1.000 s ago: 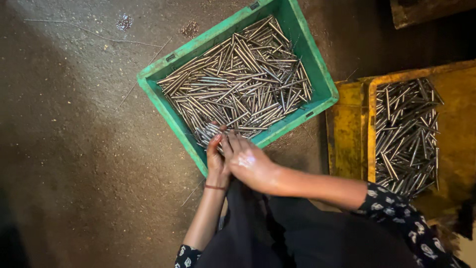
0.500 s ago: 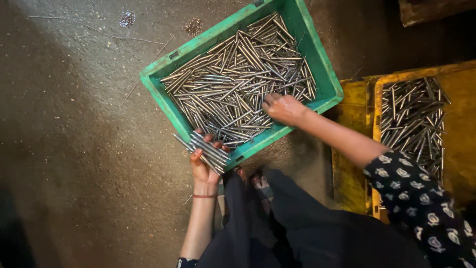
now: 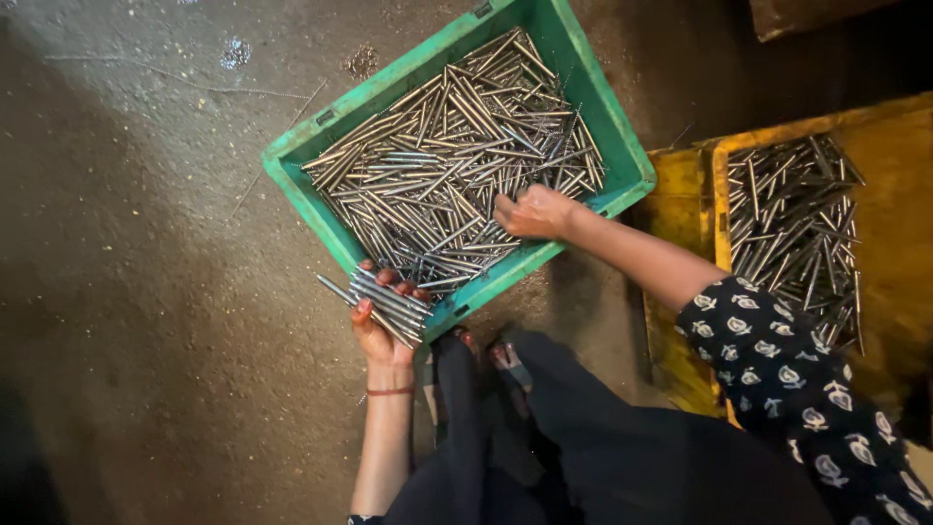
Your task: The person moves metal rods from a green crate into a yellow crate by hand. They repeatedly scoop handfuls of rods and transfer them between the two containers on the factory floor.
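A green plastic crate (image 3: 316,144) full of thin metal rods (image 3: 437,165) sits on the floor in front of me. My left hand (image 3: 377,326) grips a small bundle of metal rods (image 3: 384,303) at the crate's near corner, just over its rim. My right hand (image 3: 533,212) reaches into the crate near its right side, fingers curled down among the loose rods; whether it holds any is hidden.
A yellow crate (image 3: 875,126) with more metal rods (image 3: 797,233) stands to the right. The floor (image 3: 146,292) is rough, dark concrete with a few stray bits. My dark clothing and feet lie below the green crate.
Both hands were together at the crate's near edge a second ago. The right hand has moved up and right into the rod pile, while the left stays low holding the bundle.
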